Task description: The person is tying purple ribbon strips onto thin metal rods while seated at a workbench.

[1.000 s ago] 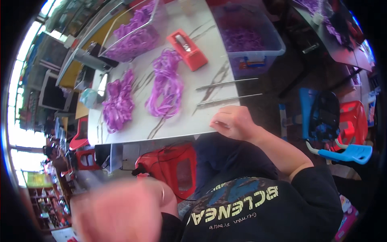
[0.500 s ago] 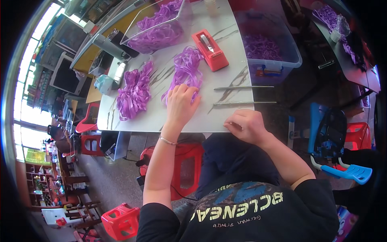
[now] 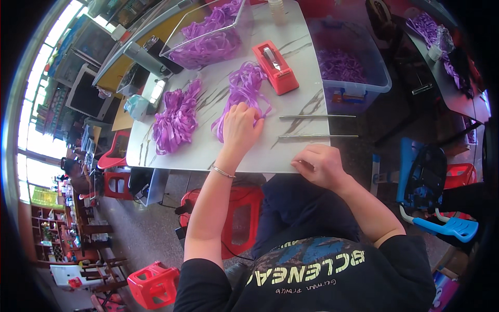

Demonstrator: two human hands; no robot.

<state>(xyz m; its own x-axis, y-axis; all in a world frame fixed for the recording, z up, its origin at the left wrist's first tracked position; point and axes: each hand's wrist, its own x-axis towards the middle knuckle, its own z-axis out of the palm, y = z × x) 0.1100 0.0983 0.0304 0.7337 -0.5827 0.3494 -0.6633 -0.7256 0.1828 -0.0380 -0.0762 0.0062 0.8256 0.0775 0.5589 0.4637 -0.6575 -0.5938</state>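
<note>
The left hand (image 3: 242, 127) reaches forward from the near edge of the surface (image 3: 208, 158), palm down, its back facing up and its fingers bent over the lower part of a loose purple ribbon bundle (image 3: 247, 83). That arm runs up nearly straight from the dark sleeve (image 3: 202, 286), with a thin bracelet (image 3: 223, 171) round the wrist. A bit of purple shows by the fingertips, but the underside of the hand is hidden, so whether it grips the ribbon or only rests on it cannot be told. The right hand (image 3: 319, 165) lies at the near edge, its fingers curled loosely inward and the thumb close to them, leaving a narrow dark gap; whether anything is inside cannot be told. Its forearm slants in from the lower right, with the elbow out to the side. Just beyond this hand, two thin metal rods (image 3: 306, 116) lie roughly parallel, their ends past the surface's right edge. The bundle under the left hand lies between a second purple bundle (image 3: 176, 119) on the left and a red tape dispenser (image 3: 283, 78) at its upper right.
</note>
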